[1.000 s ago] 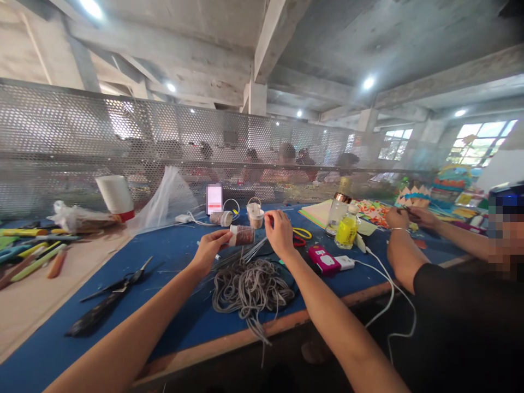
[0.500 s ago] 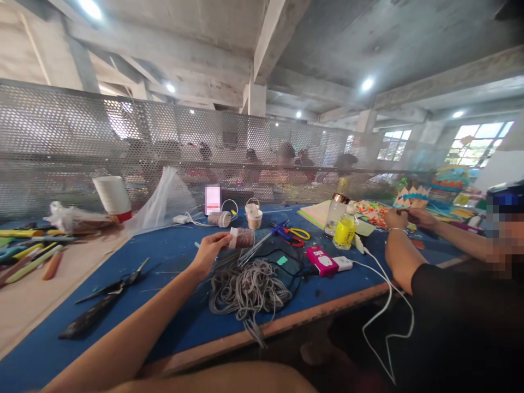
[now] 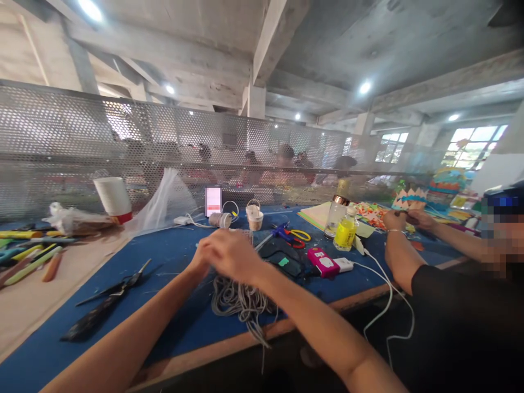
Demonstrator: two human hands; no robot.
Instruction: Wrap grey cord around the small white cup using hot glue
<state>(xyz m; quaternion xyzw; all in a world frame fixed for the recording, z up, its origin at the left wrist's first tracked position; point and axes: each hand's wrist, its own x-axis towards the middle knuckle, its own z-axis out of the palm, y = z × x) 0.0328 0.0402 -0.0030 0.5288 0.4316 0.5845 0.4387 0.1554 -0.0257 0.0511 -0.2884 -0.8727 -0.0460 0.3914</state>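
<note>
My left hand (image 3: 200, 261) and my right hand (image 3: 237, 257) meet above a loose heap of grey cord (image 3: 241, 303). The left hand's fingers are closed on a small cord-wrapped cup (image 3: 248, 234), now almost wholly covered by the right hand. My right hand is bent over the left fingers, its fingertips closed and slightly blurred; what lies between them is hidden. Just behind the hands, another small wrapped cup (image 3: 220, 220) lies on its side. A little basket with a handle (image 3: 254, 217) stands upright beside it.
Black scissors (image 3: 112, 303) lie left on the blue tabletop (image 3: 164, 256). Pliers (image 3: 282, 230), coloured-handled scissors (image 3: 301, 236), a pink power bank (image 3: 323, 262) and a yellow bottle (image 3: 345, 232) stand or lie right. A co-worker's arm (image 3: 399, 256) reaches in. A phone (image 3: 213, 202) stands at the back.
My right hand has come in from the lower right and over the left hand, covering most of the wrapped cup. The left hand stays about where it was.
</note>
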